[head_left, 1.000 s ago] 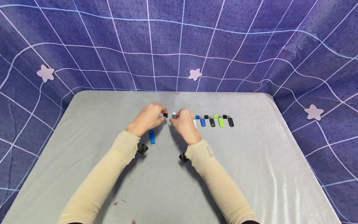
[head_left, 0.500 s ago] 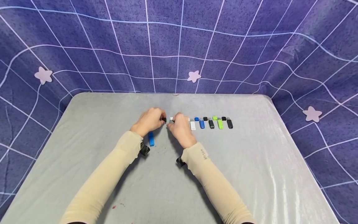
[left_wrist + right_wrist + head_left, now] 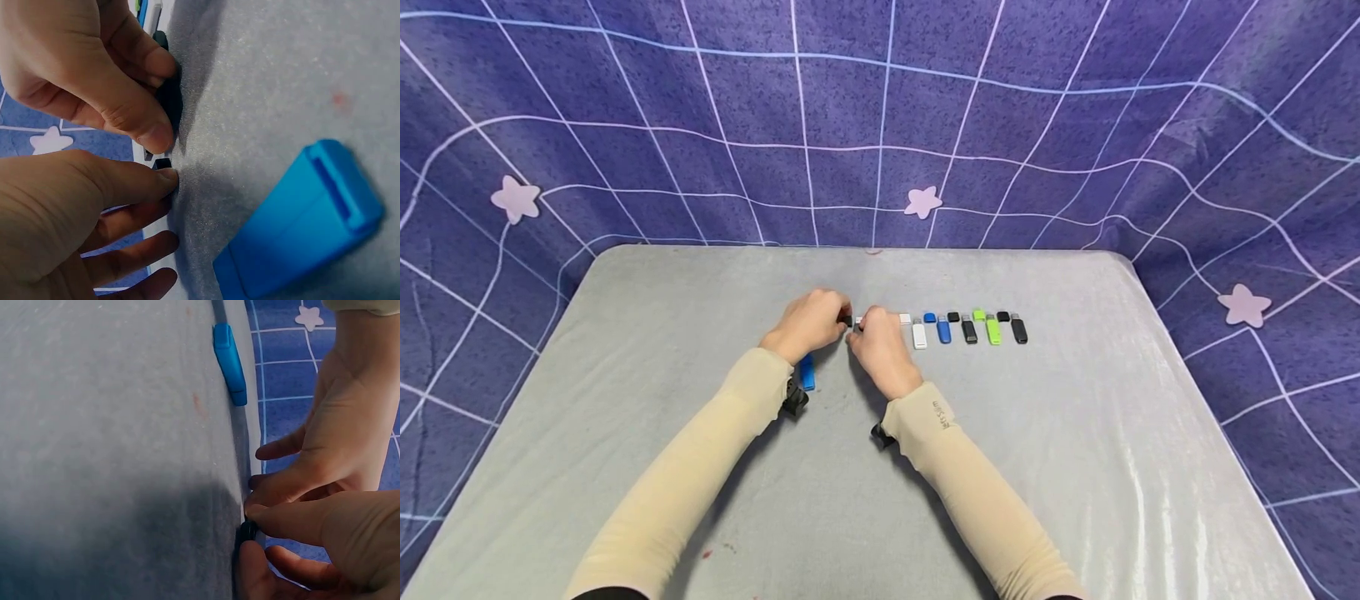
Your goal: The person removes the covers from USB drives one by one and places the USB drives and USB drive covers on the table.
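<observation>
My left hand (image 3: 812,322) pinches a small black cap (image 3: 162,163) between thumb and index finger, its other fingers spread loosely. Just to the right, my right hand (image 3: 883,350) grips a black USB stick (image 3: 170,103) low at the table, its metal plug toward the back and mostly hidden by the fingers. In the left wrist view the cap lies close beside the stick's plug end. A capped blue USB stick (image 3: 300,225) lies on the table in front of my left hand, partly covered by the wrist in the head view.
To the right runs a row of uncapped USB sticks, each with its cap behind it: a white stick (image 3: 920,336), a blue stick (image 3: 944,331), a green stick (image 3: 994,331) and black ones (image 3: 1018,330). A purple curtain (image 3: 880,125) hangs behind the grey-covered table (image 3: 1075,458).
My right hand has lowered the black USB stick to the table, shifting slightly left and uncovering the white stick. The left hand has moved a little toward me and right with the cap.
</observation>
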The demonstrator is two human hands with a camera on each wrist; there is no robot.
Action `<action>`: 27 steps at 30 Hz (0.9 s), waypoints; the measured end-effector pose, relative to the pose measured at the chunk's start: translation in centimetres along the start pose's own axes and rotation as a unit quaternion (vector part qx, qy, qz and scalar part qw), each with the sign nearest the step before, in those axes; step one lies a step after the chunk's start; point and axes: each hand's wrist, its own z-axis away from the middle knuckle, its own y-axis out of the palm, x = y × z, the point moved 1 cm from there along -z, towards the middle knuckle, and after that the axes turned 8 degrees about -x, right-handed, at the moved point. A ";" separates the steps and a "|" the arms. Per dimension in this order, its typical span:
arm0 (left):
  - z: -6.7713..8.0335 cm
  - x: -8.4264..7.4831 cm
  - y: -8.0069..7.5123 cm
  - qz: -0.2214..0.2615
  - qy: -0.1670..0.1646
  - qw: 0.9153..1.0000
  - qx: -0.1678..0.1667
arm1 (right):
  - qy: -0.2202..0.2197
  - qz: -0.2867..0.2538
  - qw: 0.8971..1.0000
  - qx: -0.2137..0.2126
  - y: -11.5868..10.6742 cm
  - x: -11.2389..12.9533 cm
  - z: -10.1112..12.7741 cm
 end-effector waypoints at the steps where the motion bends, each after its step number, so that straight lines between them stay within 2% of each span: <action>1: 0.0 -0.1 0.0 -0.002 -0.001 1.000 0.001 | -0.004 0.001 1.000 -0.004 0.0 0.0 0.0; 11: 0.0 -0.2 0.2 -0.007 -0.009 1.000 0.002 | -0.034 0.036 0.998 -0.026 0.4 0.1 0.2; 20: 0.2 -0.3 0.4 -0.009 -0.012 1.000 -0.001 | -0.037 0.038 0.998 -0.026 0.6 -0.2 0.3; 27: 0.2 -0.2 0.3 0.002 -0.007 1.000 0.002 | -0.068 0.039 0.997 -0.026 0.1 -0.1 0.7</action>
